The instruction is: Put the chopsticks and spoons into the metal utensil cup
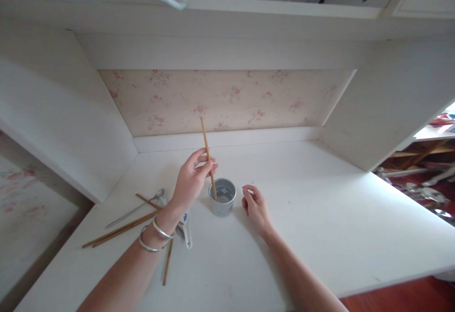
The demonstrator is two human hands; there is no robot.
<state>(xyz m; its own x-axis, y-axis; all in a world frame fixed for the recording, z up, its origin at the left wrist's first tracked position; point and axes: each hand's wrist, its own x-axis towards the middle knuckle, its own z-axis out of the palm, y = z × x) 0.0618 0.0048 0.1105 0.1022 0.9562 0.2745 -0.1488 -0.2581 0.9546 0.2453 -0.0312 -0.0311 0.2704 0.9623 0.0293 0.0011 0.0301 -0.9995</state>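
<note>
My left hand [194, 174] pinches a wooden chopstick [205, 139], whose lower end is inside a grey metal utensil holder [222, 207] with small holes in its wall. The chopstick leans a little to the left. Just right of the holder, my right hand [255, 205] hovers or rests with its fingers curled together; I cannot make out anything in them. Left of the holder lie several more chopsticks [121, 230], a long-handled metal spoon [135, 210] and a white ceramic spoon [188, 234] with a blue pattern. My left wrist partly hides this pile.
A white countertop [320, 222] carries everything, with white side panels and a floral back wall [231, 101] around it. Overhead is an open cabinet shelf [284, 6] holding plastic-wrapped items. Beyond the right edge, metal utensils [426, 193] are visible lower down.
</note>
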